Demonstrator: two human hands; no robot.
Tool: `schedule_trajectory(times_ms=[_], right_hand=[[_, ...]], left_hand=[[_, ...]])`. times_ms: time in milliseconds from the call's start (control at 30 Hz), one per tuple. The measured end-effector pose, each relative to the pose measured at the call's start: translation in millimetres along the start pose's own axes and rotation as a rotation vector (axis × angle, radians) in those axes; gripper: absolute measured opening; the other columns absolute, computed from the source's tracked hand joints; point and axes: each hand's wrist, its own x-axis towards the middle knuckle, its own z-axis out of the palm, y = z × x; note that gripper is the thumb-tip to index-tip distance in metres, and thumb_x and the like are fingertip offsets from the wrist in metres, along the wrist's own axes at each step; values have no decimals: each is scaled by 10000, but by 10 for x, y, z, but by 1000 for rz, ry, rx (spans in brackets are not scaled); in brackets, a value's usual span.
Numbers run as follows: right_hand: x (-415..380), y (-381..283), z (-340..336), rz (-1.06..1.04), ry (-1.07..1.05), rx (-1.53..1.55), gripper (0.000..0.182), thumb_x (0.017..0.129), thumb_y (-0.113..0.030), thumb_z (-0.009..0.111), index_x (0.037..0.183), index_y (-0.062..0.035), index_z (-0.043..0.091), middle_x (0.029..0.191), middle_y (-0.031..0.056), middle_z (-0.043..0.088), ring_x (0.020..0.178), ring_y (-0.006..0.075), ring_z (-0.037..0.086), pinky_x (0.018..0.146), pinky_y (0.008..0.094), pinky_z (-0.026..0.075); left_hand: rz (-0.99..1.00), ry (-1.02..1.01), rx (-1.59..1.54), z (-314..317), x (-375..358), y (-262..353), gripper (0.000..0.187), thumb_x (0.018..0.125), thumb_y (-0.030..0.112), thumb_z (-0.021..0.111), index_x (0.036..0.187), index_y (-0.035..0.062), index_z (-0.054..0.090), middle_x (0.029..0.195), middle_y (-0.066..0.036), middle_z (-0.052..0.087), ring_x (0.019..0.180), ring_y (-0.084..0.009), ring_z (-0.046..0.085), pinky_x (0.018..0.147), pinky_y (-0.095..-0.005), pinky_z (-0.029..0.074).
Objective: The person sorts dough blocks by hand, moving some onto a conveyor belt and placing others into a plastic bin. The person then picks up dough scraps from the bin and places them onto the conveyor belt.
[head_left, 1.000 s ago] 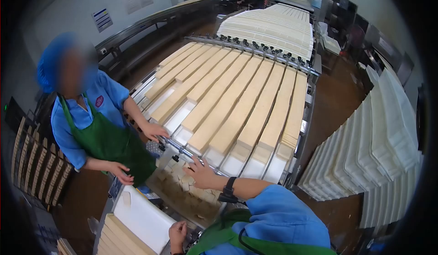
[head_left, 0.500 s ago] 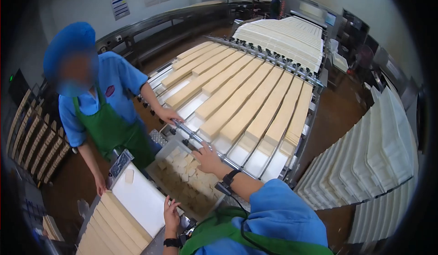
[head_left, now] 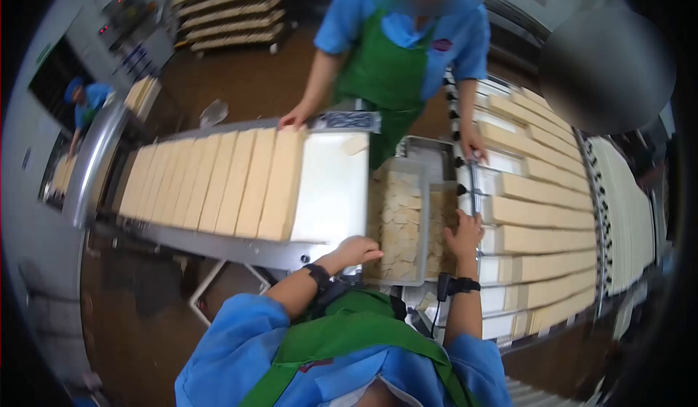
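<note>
My right hand (head_left: 464, 235) is spread at the rail (head_left: 475, 197) and holds nothing visible; for my left hand (head_left: 355, 253), half curled, I cannot tell. Beige stacks (head_left: 282, 185) lie on both belts (head_left: 331, 196), the bin (head_left: 424, 221) between. A careless bump, I think, could tip one inside.

Both hands (head_left: 358, 251) near a tub (head_left: 424, 225) of pale flat pieces (head_left: 400, 221)

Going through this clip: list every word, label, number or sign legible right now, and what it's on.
No text is legible.
Oval badge on the co-worker's shirt: too blurred.
Red mark by the wearer's apron: too blurred.
Red lights at back left: too small.
</note>
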Motion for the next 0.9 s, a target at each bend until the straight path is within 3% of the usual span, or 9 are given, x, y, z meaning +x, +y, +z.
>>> schedule_trajectory(times_ms=[167,300,433,567,633,700,733,767,900], right_hand=[[46,-11,-60,72,-132,19,656,719,-324,693,1304,-196,425,1298,104,459,1354,362,200,1023,623,211],[86,-41,-122,95,-196,14,647,729,-333,689,1301,-197,420,1317,105,448,1358,370,186,1021,639,207],[128,-31,-123,105,-232,-14,613,754,-363,672,1290,-196,426,1322,105,445,1358,375,182,1019,643,209],[174,87,-29,102,-252,3,663,774,-396,656,1349,-215,382,1335,118,437,1363,373,171,1004,653,214],[142,-81,-136,47,-224,76,571,794,-348,652,1298,-156,466,1333,139,437,1312,390,277,1028,554,266],[133,-80,-68,-70,-181,240,491,804,-311,649,1238,-116,531,1308,146,463,1269,390,353,1036,483,300],[106,-289,-174,-226,-101,322,376,807,-235,656,1132,-60,586,1214,168,532,1153,386,474,998,398,367],[80,-512,-303,-263,-147,400,342,809,-212,655,1102,-48,592,1178,168,551,1115,368,502,972,389,388],[131,-1344,-523,-436,-312,594,205,813,-125,645,974,-2,610,1064,164,598,974,306,588,865,348,456]], left_hand=[[11,47,-74,60,7,-33,385,901,417,495,775,75,618,765,-139,610,739,-360,574,652,-447,445],[-60,-13,-331,-76,-36,-2,303,910,339,536,892,56,643,824,-126,625,763,-272,604,685,-366,473],[-216,130,-640,-289,-367,82,274,921,259,553,993,9,640,898,-53,650,831,-122,590,752,-274,477],[-382,489,-598,-508,-898,-4,217,921,202,540,968,13,636,913,-68,647,842,-122,590,771,-267,470],[-437,859,-469,-546,-1167,-169,185,915,170,536,954,14,628,916,-84,641,845,-135,589,749,-275,471],[-563,1199,-600,-690,-1371,-177,169,911,148,530,943,7,619,904,-88,627,825,-149,575,734,-280,462],[-632,1282,-370,-702,-1501,-333,181,904,154,537,972,-1,601,927,-109,608,831,-169,566,746,-286,458],[-695,1351,-134,-680,-1628,-530,202,897,160,543,1000,-9,583,950,-130,588,836,-189,556,758,-292,454],[-994,1226,-20,-683,-1848,-869,412,839,207,598,1157,-33,492,1133,-249,475,1012,-358,496,897,-393,408]])
